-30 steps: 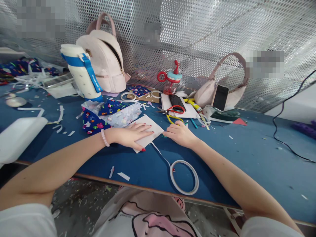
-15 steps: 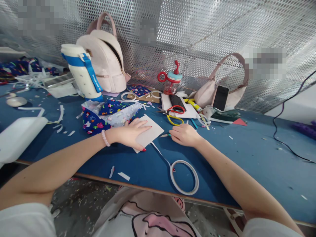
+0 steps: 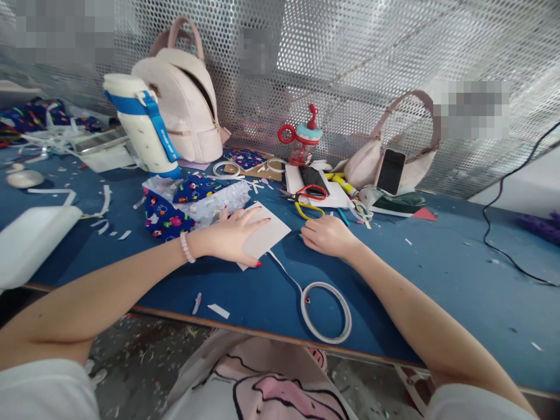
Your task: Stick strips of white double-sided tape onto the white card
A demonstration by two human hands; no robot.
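My left hand (image 3: 231, 238) lies flat with spread fingers on a white square card (image 3: 271, 231), pressing it against the blue table. From under the card's near edge a narrow white strip leads to a thin roll of tape (image 3: 303, 315) close to the table's front edge. Just right of the card, my right hand (image 3: 327, 235) is closed round a slim knife (image 3: 301, 235) with a teal handle; most of it is hidden in the fist. Behind the left hand sits crumpled blue patterned wrapping (image 3: 168, 213). Scissors (image 3: 308, 201) with red and yellow handles lie beyond the right hand.
A white bottle (image 3: 142, 128) and a pale backpack (image 3: 179, 111) stand at the back left. A red-lidded cup (image 3: 301, 146), a small handbag (image 3: 365, 160) and a phone (image 3: 391, 172) stand farther right. Paper scraps (image 3: 219, 311) lie about. A black cord (image 3: 494, 201) crosses the right side.
The knife's blade, pale and plain to see before, now looks dark and thin beside my right fist. The left hand stays on the card, and the view has shifted slightly.
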